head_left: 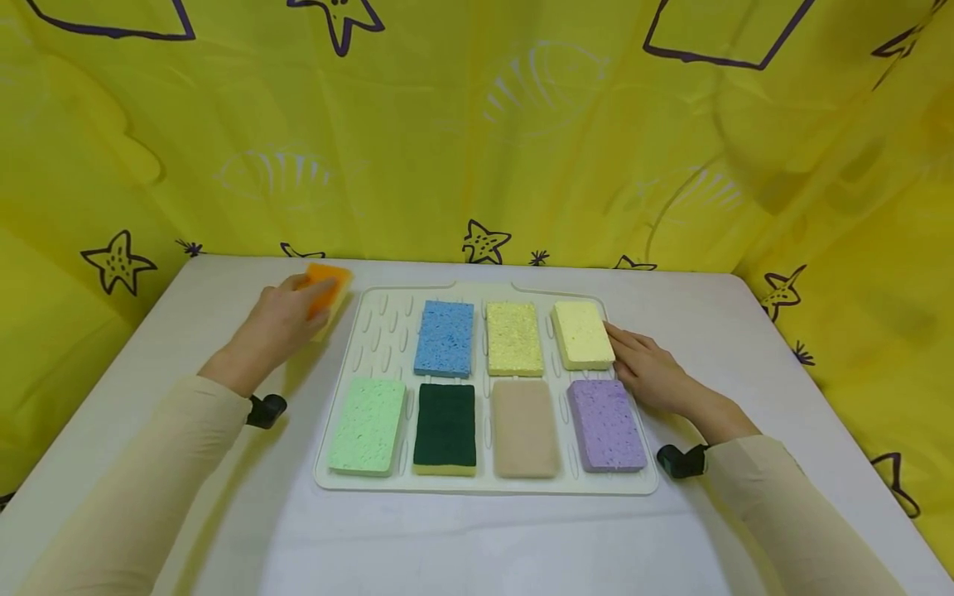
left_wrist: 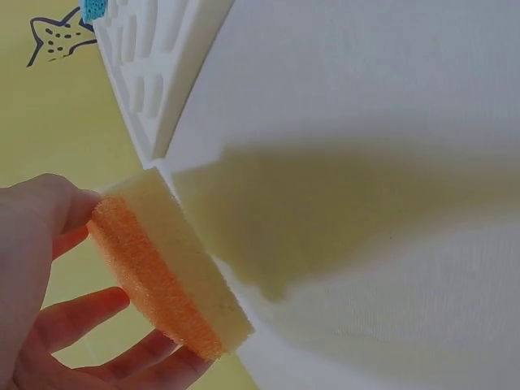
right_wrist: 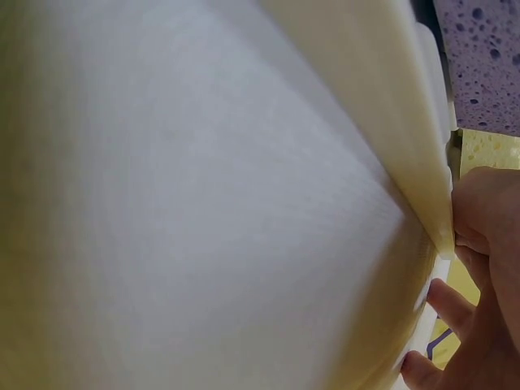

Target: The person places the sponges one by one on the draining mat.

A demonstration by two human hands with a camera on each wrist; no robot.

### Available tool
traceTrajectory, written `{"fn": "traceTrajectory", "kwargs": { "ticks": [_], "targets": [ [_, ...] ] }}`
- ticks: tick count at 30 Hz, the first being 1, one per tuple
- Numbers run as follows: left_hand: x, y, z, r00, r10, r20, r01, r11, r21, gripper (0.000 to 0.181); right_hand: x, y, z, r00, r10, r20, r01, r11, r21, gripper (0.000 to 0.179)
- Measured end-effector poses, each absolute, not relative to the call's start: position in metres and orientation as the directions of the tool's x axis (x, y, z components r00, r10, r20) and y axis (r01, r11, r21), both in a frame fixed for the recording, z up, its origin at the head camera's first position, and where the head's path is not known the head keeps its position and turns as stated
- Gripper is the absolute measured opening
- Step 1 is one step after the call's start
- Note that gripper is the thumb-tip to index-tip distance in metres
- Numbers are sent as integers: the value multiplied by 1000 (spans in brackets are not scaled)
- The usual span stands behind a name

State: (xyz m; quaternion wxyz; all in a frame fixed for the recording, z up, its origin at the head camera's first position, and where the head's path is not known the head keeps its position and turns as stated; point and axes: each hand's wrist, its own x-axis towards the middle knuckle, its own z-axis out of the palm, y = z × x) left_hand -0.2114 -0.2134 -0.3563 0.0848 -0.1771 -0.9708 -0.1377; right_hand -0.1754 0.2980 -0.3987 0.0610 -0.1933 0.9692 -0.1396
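My left hand [head_left: 277, 329] grips an orange and cream sponge [head_left: 325, 283] beyond the back left corner of the white ribbed tray [head_left: 376, 335]. In the left wrist view, the thumb and fingers hold the sponge [left_wrist: 171, 272] by its orange side, and its shadow falls on the table. At the tray's right edge rests my right hand [head_left: 652, 372], fingers fairly straight, fingertips beside the pale yellow sponge [head_left: 583, 334]. The right wrist view has the thumb [right_wrist: 479, 207] at the tray rim and the other fingertips low along the edge.
Also in the tray's back row lie a blue sponge [head_left: 444, 338] and a speckled yellow one [head_left: 514, 338]. The front row has mint green [head_left: 368, 426], dark green [head_left: 445, 424], beige [head_left: 525, 428] and purple [head_left: 607, 425] sponges. A yellow patterned curtain [head_left: 417, 124] hangs behind the white table [head_left: 477, 542].
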Motion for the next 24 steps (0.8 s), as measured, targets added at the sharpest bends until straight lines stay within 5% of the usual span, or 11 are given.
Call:
{"fn": "traceTrajectory", "kwargs": {
  "ticks": [12, 24],
  "targets": [
    [-205, -199, -353, -882, 380, 279, 450, 856, 254, 38, -177, 299, -401, -919, -388, -68, -353, 888, -296, 53],
    [-202, -177, -348, -945, 316, 87, 328, 900, 287, 44, -176, 299, -400, -918, -392, -58, -361, 887, -287, 53]
  ]
}}
